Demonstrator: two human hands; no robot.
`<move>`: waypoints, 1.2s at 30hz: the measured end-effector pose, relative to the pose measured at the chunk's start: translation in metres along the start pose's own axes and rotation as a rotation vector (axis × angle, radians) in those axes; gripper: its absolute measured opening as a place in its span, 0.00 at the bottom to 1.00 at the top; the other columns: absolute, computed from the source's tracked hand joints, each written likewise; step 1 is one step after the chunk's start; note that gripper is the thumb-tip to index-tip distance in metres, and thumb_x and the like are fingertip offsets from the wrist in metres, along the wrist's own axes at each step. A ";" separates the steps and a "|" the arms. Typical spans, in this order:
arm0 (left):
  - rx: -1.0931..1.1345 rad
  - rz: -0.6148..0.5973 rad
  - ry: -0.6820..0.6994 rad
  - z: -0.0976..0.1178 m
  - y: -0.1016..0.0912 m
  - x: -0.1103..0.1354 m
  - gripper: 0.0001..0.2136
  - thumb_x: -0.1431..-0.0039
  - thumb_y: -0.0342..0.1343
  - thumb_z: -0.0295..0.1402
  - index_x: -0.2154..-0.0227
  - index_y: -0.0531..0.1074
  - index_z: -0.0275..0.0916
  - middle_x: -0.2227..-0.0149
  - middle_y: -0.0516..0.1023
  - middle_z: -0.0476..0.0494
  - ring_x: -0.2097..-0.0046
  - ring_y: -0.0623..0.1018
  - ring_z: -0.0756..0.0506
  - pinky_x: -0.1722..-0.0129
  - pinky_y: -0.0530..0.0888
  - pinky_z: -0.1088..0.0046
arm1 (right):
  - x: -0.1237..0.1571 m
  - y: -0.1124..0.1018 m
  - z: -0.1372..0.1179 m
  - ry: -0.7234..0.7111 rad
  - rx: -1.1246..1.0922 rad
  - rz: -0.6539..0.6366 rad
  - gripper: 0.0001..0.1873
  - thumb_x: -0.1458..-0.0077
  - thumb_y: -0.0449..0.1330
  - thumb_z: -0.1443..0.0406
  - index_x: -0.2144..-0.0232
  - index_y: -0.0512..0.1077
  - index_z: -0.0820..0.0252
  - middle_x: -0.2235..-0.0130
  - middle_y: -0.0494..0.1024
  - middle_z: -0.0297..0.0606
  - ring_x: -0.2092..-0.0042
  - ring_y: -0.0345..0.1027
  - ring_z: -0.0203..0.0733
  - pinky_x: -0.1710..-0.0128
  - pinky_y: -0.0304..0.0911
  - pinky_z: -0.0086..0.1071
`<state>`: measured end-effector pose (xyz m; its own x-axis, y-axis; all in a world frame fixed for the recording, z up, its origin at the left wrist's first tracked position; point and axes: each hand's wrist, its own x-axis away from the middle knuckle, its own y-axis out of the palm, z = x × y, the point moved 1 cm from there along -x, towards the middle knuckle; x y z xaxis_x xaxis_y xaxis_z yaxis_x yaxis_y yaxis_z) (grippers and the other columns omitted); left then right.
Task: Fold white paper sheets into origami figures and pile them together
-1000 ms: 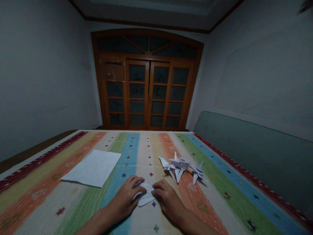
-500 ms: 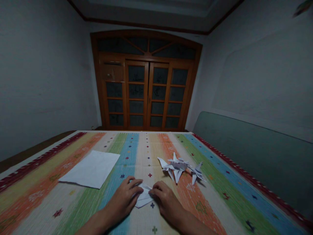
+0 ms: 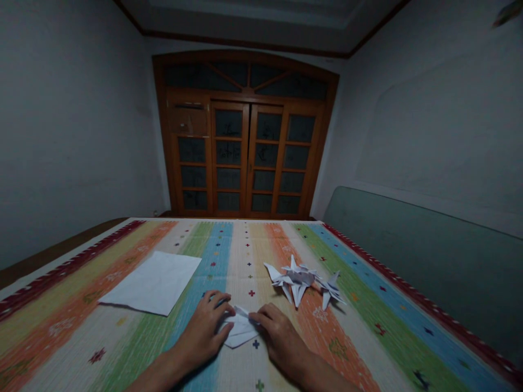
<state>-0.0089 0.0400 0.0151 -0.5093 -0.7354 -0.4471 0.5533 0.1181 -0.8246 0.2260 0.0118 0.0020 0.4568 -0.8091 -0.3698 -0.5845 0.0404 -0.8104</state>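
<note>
While the left hand (image 3: 202,326) and right hand (image 3: 278,337) gripped a folded white paper (image 3: 240,333) between them, fingers curled onto it | paper lay on the striped woven cover (image 3: 245,261); step in hand seemed a fold; next move called for firm creasing | white origami model (image 3: 298,280) lay just beyond; flat white sheet (image 3: 151,283) lay leftward

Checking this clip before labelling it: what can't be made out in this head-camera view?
Head view:
Folded white paper: partly hidden by the left hand and right hand.
Left forearm, right forearm: cut off by the bottom edge.
White origami model: fine folds too small and dim.
Dark object: blurred, cut off by the top right corner.
</note>
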 end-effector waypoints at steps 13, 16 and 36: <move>-0.104 -0.022 0.228 0.002 0.010 0.005 0.17 0.32 0.51 0.22 0.48 0.75 0.47 0.51 0.83 0.42 0.44 0.75 0.34 0.47 0.76 0.50 | 0.002 0.004 -0.001 0.000 0.074 -0.001 0.26 0.51 0.54 0.85 0.59 0.79 0.57 0.59 0.75 0.41 0.57 0.69 0.44 0.57 0.65 0.33; -0.104 -0.075 0.224 0.005 0.006 0.006 0.18 0.34 0.51 0.22 0.47 0.76 0.48 0.49 0.83 0.42 0.44 0.75 0.35 0.47 0.76 0.50 | 0.002 0.003 -0.001 -0.012 0.069 0.013 0.30 0.52 0.53 0.85 0.53 0.77 0.56 0.58 0.75 0.41 0.55 0.69 0.45 0.56 0.66 0.33; 0.035 -0.134 0.113 0.016 -0.005 -0.005 0.11 0.33 0.55 0.24 0.58 0.81 0.42 0.58 0.85 0.43 0.56 0.79 0.41 0.55 0.77 0.65 | 0.000 -0.001 -0.006 0.030 -0.006 0.063 0.10 0.43 0.62 0.77 0.63 0.77 0.61 0.60 0.78 0.42 0.57 0.73 0.47 0.56 0.67 0.35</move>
<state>0.0012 0.0324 0.0272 -0.6494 -0.6633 -0.3719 0.4975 -0.0007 -0.8675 0.2228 0.0084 0.0052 0.3984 -0.8222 -0.4065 -0.6155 0.0889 -0.7831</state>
